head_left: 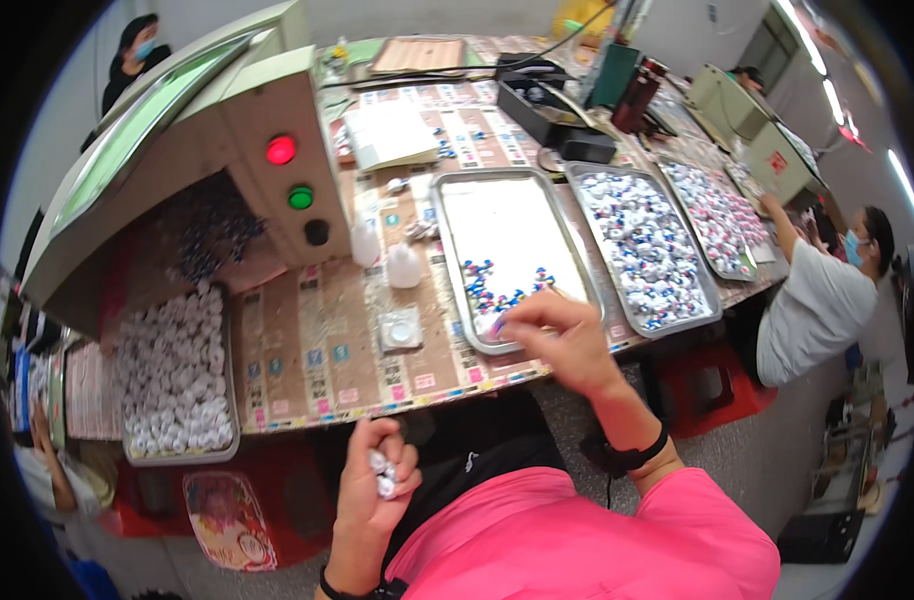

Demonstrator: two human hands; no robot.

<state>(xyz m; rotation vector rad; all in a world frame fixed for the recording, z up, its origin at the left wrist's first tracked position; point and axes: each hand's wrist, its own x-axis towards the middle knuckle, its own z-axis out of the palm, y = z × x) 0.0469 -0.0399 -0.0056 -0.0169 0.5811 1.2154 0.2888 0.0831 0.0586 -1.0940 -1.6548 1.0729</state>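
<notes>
My left hand (377, 490), near the table's front edge, has its fingers curled around several small white round pieces (384, 474). Over the near edge of the middle metal tray (443, 215), my right hand (567, 340) has thumb and fingers pinched together. Something small and bluish shows at its fingertips, too little to name. Inside that tray, small blue, white and red pieces (482, 290) lie scattered along the near end on a white bottom. The hand covers part of the tray's near right corner.
To the left stands a beige machine (277, 90) with red and green lights; a tray of white pieces (177, 370) sits before it. A tray of blue-and-white pieces (642, 245) and one of pinkish pieces (715, 215) lie right. A plastic bottle (405, 266) stands mid-table. A masked co-worker (817, 300) sits right.
</notes>
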